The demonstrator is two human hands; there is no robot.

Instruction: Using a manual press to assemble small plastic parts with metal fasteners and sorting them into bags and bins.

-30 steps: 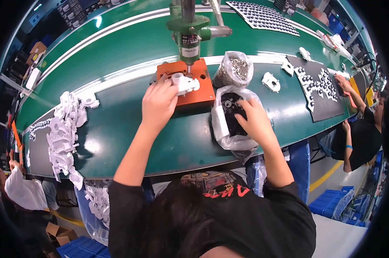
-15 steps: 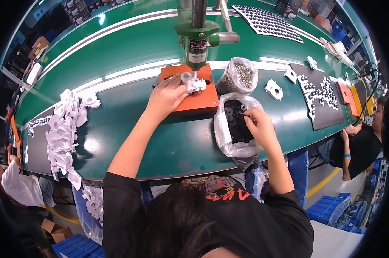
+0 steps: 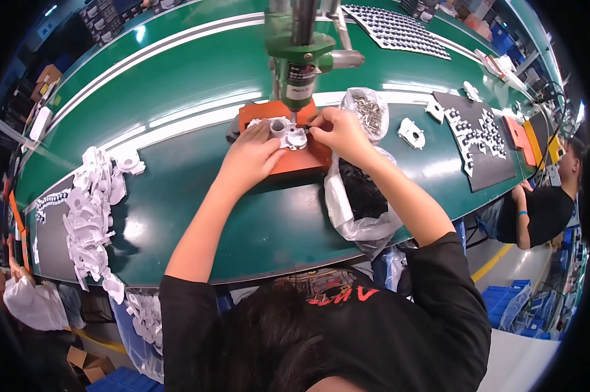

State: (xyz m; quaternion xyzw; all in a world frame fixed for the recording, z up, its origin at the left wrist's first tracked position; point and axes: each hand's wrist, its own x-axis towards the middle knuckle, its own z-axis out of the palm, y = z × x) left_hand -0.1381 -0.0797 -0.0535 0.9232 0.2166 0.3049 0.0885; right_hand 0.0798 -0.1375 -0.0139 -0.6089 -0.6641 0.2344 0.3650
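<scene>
A white moulded plastic part [image 3: 296, 138] with a round collar lies on the orange fixture block [image 3: 295, 161], under the spindle of a green bench press [image 3: 299, 65]. My left hand [image 3: 250, 149] holds the part from its left side, fingers resting along it. My right hand [image 3: 339, 134] is at the right end of the part, thumb and fingertips pinched on a small dark piece that is mostly hidden. Below my right forearm, a clear plastic bag [image 3: 337, 199] stands open with black small parts in it. Behind that is a bag of metal screws [image 3: 368, 112].
White plastic parts [image 3: 89, 219] are heaped at the left. Loose white parts [image 3: 411, 133] lie to the right, near a dark mat [image 3: 491, 171] with black-dotted pieces. A sheet of dark round pieces [image 3: 399, 31] lies at the back. A co-worker [image 3: 536, 209] sits at the right.
My right hand has moved from the bag of black parts up and left to the white part on the fixture. My left hand stays on that part, which has turned slightly.
</scene>
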